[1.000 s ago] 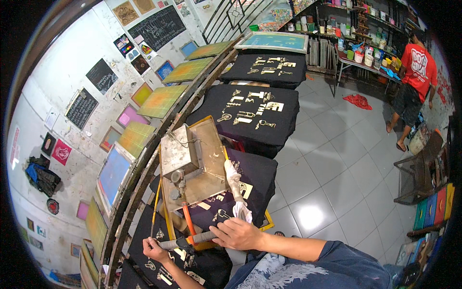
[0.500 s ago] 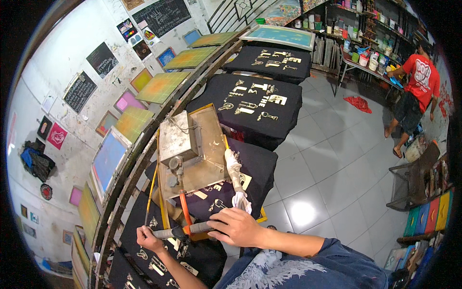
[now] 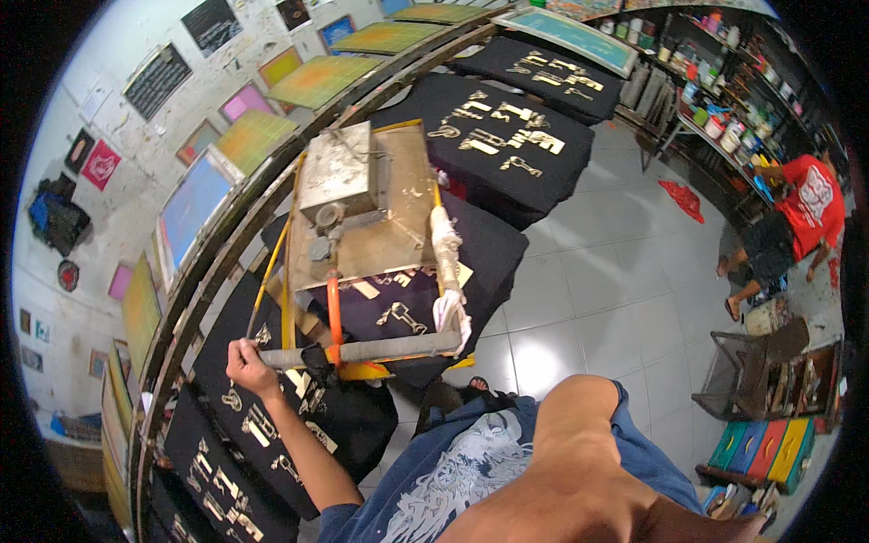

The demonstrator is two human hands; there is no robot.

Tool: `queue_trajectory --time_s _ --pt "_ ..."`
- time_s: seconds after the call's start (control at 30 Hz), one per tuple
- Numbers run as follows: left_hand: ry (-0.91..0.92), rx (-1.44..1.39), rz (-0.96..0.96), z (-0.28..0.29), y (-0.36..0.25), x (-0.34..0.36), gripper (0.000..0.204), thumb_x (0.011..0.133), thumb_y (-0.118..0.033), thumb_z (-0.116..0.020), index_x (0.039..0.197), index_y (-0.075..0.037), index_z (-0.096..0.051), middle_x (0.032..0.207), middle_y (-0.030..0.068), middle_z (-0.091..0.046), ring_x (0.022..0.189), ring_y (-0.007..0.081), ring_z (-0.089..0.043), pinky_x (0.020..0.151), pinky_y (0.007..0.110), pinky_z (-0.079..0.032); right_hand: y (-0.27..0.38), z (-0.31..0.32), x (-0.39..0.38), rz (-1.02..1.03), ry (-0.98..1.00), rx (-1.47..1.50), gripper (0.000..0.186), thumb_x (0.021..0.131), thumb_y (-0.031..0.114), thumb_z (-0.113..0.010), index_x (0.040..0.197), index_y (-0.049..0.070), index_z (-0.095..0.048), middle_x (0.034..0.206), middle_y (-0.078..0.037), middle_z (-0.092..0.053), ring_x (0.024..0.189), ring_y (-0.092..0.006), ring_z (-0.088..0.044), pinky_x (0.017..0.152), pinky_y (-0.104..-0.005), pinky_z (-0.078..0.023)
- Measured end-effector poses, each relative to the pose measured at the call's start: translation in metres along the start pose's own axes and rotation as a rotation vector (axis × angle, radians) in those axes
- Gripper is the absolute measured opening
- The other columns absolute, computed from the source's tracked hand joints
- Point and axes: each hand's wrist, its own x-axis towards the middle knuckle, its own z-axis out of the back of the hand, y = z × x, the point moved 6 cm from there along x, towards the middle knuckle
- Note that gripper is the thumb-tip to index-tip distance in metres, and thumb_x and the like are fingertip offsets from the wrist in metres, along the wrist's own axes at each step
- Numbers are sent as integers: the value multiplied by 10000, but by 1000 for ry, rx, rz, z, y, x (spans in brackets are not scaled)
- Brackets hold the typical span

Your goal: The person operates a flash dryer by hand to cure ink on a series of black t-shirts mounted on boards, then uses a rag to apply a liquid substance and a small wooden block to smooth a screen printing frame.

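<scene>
My left hand [image 3: 251,366] is closed round the left end of a grey wrapped handle bar [image 3: 389,347]. The bar is the near side of what looks like a flash dryer, with a metal box [image 3: 339,172] on a flat metal plate [image 3: 407,226]. Yellow rods and a cloth-wrapped arm [image 3: 445,240] join the plate and bar, and an orange cable [image 3: 334,312] drops to the bar. Below hangs a black printed shirt [image 3: 489,244], partly hidden by the plate. My right arm [image 3: 575,443] is bent up close at the lower edge; its hand is out of sight.
More black shirts with pale prints [image 3: 507,131] lie in a row along a curved dark rail [image 3: 262,213]. Screen frames [image 3: 199,213] lean beyond the rail. At right, a person in a red shirt [image 3: 806,204] stands by a table of pots, near a chair [image 3: 751,362].
My right hand has left the bar, and that arm has bent up toward me. My left hand keeps its grip. The view has shifted, and the person in red has leaned forward.
</scene>
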Motion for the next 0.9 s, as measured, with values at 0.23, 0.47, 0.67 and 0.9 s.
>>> queue_trajectory --time_s 0.23,0.47,0.67,0.9 --pt "-16 58 32 14 2 -4 309 1016 -128 -554 735 -1 -555 638 30 -540 598 113 -475 565 315 -371 18 43 4 135 16 -252 1137 891 870 -460 1190 -227 -494 1070 -416 -612 941 -443 -720 696 -582 -597" --pt "-2 22 -17 4 3 0 329 1043 -135 -545 737 -12 -539 658 0 -500 614 94 -427 573 293 -334 -23 167 -8 -330 237 -1820 455 887 497 -760 804 65 -643 762 -92 -623 696 -310 -615 635 -430 -472" --pt "13 44 -9 1 0 0 327 1046 -130 -533 743 -7 -520 661 13 -498 615 98 -416 567 311 -334 -68 238 -88 -705 579 -2500 420 907 452 -734 943 44 -638 860 -103 -683 861 -289 -717 713 -383 -589" --pt "-3 36 7 4 -1 -2 333 1043 -150 -535 748 5 -547 645 19 -495 607 103 -404 564 311 -317 -64 244 -97 -834 439 -2312 291 844 310 -766 882 48 -643 729 -106 -695 694 -285 -734 666 -404 -586"
